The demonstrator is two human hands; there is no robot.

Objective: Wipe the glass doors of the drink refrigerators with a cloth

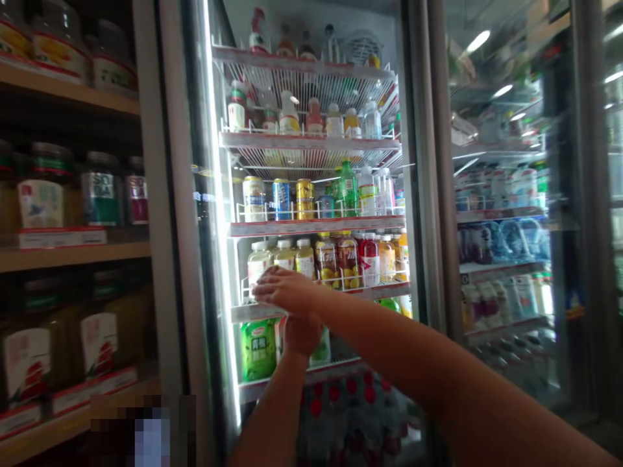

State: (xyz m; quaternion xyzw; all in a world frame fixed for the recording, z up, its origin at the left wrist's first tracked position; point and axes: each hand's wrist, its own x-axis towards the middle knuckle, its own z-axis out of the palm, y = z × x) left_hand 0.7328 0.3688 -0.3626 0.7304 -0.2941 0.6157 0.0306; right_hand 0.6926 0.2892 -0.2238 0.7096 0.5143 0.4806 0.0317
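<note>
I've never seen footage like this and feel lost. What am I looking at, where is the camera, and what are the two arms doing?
The one picture comes from a camera worn on a person's head, looking forward and down. Both bare arms are that person's. They reach into an open drinks fridge in a shop. The right hand lies flat at the shelf edge, by pale bottles. The left hand is just below, near a green bottle; whether it grips anything is hidden. Jars stand on wooden shelves at left.
</note>
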